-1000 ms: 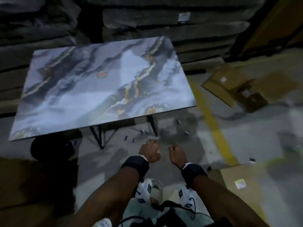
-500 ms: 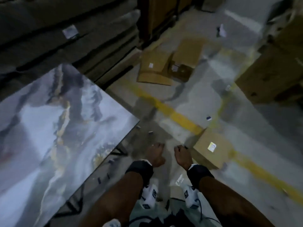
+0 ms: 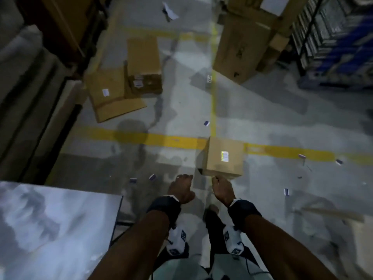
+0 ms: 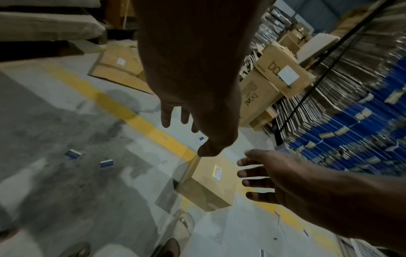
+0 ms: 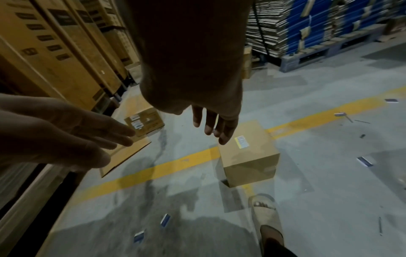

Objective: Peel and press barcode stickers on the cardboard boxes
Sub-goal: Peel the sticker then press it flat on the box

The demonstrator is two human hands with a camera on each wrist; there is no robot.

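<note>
1. Head view: a small cardboard box [image 3: 224, 156] sits on the floor across the yellow floor line [image 3: 141, 138], its long axis running away from the person, with a pale barcode sticker [image 3: 224, 156] on its top face. The left hand [image 3: 181, 189] and right hand [image 3: 222, 189] hang side by side just short of the box's near edge, touching nothing. How the fingers lie cannot be told here. Beyond the box to the left lie a flattened carton [image 3: 113, 96] and another box [image 3: 144, 65]. A marbled tabletop [image 3: 54, 229] is nearer than the box, to the left.

2. Left wrist view: the left hand's fingers [image 4: 165, 115] hang straight and spread above the floor, empty. The right hand's fingers [image 4: 252, 172] are splayed beside the box [image 4: 208, 182]. Small blue-and-white scraps [image 4: 106, 163] lie left of the box. Strapped stacks of flat cardboard [image 4: 351, 121] rise beyond the box to the right.

3. Right wrist view: the right hand's fingers [image 5: 211, 125] hang loosely extended over the box's [image 5: 248, 156] far corner, apart from it. A sandalled foot [image 5: 265, 212] stands just nearer than the box.
</note>
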